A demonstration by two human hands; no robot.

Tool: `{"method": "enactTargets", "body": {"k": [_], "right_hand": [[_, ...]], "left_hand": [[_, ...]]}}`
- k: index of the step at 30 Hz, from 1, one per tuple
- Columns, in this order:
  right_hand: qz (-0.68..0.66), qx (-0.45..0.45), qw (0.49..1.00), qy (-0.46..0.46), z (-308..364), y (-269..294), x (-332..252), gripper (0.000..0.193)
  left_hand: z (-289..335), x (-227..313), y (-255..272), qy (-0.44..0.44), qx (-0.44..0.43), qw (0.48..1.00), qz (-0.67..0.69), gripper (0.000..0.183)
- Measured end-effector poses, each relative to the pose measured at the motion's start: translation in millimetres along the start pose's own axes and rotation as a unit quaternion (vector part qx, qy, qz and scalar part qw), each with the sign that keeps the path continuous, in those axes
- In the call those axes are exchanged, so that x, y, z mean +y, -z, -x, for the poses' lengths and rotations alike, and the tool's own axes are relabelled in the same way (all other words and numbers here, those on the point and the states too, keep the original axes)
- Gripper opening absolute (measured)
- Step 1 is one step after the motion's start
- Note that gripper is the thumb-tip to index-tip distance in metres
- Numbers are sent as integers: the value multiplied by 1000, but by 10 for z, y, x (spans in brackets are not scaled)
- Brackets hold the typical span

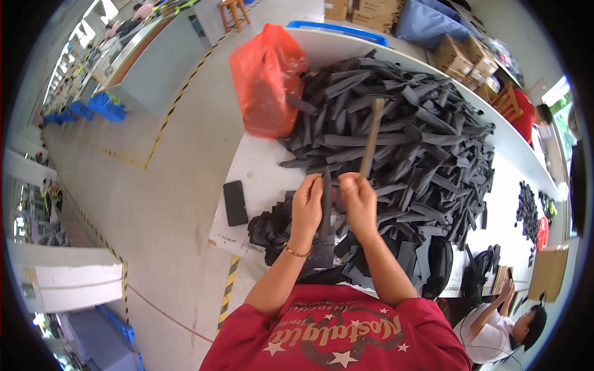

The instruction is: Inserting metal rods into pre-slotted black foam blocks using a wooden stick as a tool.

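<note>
In front of my chest my left hand [307, 204] is closed on a dark grey fabric strip [326, 213], which hangs lengthwise between my hands. Beside it, my right hand [359, 201] is closed round the lower end of a thin, flat wooden stick [372, 136] that points away from me. Just beyond both hands rises a large heap of similar dark fabric strips [396, 139]. Close by my left wrist lies a smaller pile of crumpled black pieces [271, 234]. Several flat dark pieces [405, 263] lie under and next to my right forearm.
A red plastic bag [267, 86] stands at the table's far left corner. A black phone [235, 203] lies near the left edge of the white table [238, 164]. A low white partition [427, 67] runs behind the heap. Another person [495, 331] works at the right.
</note>
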State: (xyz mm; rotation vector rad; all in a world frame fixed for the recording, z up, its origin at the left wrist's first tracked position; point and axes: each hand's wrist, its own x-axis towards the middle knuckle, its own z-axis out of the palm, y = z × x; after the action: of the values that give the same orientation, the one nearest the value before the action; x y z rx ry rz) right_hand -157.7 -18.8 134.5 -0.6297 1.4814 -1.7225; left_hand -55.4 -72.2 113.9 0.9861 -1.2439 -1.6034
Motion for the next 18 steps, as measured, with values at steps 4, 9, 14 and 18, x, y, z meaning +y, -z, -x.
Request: {"method": "enactTargets", "body": {"k": [4,9,14,18], "right_hand": [[40,-6,997,60,49,75,97,12],[4,114,993,18,21,237,-48,9],[154,291,905,270,-693,767,-263,14],[245,382,843,289,-1510,1918,-1302,38]], "left_hand": [[75,-149,-163,-95,15,988,-118,24],[286,-11,-354,144,-169,975,-26,29],[584,-152,-339,117,-323,932,-117,32],[935,-621,5,79,-254,948,-173,31]]}}
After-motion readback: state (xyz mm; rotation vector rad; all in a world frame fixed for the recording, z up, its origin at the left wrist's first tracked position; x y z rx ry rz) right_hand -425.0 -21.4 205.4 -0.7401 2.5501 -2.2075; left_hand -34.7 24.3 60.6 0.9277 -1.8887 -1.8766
